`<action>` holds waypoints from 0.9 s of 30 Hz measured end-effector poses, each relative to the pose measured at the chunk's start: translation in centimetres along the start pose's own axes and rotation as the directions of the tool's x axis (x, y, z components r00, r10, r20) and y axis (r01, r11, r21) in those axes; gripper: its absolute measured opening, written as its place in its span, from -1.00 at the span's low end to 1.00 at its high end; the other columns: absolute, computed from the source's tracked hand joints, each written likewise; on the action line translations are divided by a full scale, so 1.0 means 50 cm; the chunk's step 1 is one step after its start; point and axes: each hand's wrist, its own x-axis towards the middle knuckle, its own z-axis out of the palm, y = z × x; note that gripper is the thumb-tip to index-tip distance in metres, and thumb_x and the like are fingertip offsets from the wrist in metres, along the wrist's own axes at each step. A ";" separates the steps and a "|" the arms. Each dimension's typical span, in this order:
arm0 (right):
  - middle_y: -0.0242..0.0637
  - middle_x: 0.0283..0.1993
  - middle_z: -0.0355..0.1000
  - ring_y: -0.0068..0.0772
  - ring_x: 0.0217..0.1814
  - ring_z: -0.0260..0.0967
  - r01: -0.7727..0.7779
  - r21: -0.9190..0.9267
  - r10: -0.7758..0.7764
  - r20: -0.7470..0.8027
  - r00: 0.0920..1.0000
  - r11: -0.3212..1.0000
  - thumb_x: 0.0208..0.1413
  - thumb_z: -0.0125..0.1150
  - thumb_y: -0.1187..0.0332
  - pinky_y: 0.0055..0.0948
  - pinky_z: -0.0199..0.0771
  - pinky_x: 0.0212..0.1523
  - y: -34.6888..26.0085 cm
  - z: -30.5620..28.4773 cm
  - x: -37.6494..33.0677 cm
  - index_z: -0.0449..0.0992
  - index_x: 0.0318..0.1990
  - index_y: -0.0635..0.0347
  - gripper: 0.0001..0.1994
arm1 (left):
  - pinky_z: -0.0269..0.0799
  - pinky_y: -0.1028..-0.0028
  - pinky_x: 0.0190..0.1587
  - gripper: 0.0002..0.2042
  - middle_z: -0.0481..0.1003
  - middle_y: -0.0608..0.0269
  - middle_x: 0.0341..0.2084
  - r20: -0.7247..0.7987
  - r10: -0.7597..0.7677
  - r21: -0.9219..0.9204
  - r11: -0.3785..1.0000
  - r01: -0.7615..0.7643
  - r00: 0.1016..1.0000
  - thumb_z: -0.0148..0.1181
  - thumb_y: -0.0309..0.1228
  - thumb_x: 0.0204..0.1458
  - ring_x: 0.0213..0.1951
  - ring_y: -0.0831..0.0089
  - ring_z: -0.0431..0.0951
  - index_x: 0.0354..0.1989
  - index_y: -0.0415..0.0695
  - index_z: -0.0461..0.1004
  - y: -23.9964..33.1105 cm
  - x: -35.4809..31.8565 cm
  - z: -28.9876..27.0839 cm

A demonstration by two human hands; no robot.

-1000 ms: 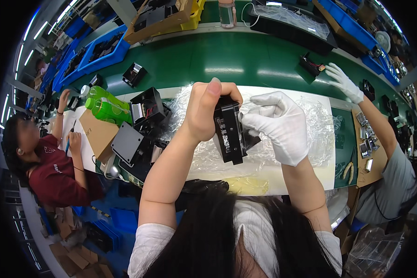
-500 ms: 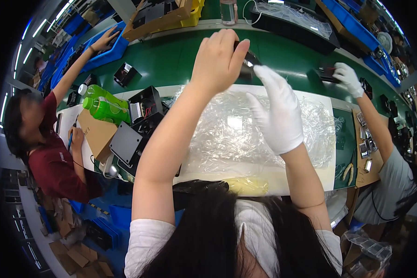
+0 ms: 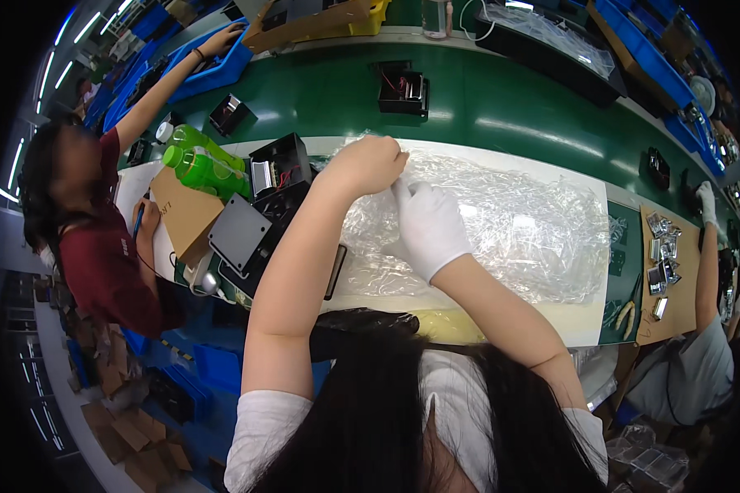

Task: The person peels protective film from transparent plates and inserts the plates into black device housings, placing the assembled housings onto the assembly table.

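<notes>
My bare left hand (image 3: 368, 167) is closed, with its fingers curled at the far left of a heap of clear plastic bags (image 3: 518, 230). What its fingertips pinch, if anything, is too small to tell. Just below and to the right, my right hand (image 3: 432, 226), in a white glove, is bent over the same heap, fingers closed. One gloved finger points up close to the left fingertips; what lies under the glove is hidden. Beyond both hands, an open black box (image 3: 401, 92) with red wires and a shiny metal part sits on the green belt (image 3: 501, 90).
Green bottles (image 3: 210, 168), a cardboard box (image 3: 185, 215) and black housings (image 3: 278, 168) crowd the left. Pliers (image 3: 626, 319) and metal parts on cardboard (image 3: 662, 263) lie right. One co-worker (image 3: 99, 238) reaches into a blue bin (image 3: 222, 74); another (image 3: 691, 361) works at right.
My hands have drawn back from the belt to the plastic bags. The dark object they had been at is out of them, and a black box now stands on the belt.
</notes>
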 end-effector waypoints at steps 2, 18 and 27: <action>-0.29 -0.16 0.49 -0.31 -0.33 0.45 0.012 -0.006 -0.012 -0.065 0.998 1.000 -0.01 0.32 0.32 -0.34 0.43 -0.29 -0.003 0.011 -0.004 0.46 -0.12 0.21 -0.70 | 0.46 0.33 -0.24 -0.66 0.60 0.11 -0.37 0.003 0.058 -0.018 0.998 -0.058 0.998 -0.11 -0.30 0.17 -0.36 0.22 0.56 -0.41 -0.26 0.56 -0.016 -0.004 0.014; -0.36 -0.35 0.51 -0.50 -0.39 0.44 0.432 0.876 -0.024 -0.437 0.899 0.217 -0.03 0.35 0.40 -0.59 0.45 -0.36 0.057 -0.071 -0.144 0.58 -0.50 0.21 -0.89 | 0.45 0.33 -0.25 -0.67 0.57 0.12 -0.23 -0.649 0.102 0.427 0.869 0.249 0.754 0.16 -0.25 0.09 -0.20 0.28 0.56 -0.03 -0.13 0.44 -0.003 -0.101 -0.009; -0.16 -0.27 0.51 -0.52 -0.39 0.45 0.161 0.972 0.408 -0.079 0.910 -0.171 0.10 0.23 0.56 -0.64 0.51 -0.34 0.083 -0.079 -0.094 0.42 -0.05 0.36 -0.74 | 0.45 0.37 -0.23 -0.59 0.57 0.16 -0.25 -0.527 -0.253 0.087 0.934 0.347 0.812 0.25 -0.37 0.00 -0.27 0.17 0.59 0.05 -0.08 0.37 -0.077 -0.186 -0.061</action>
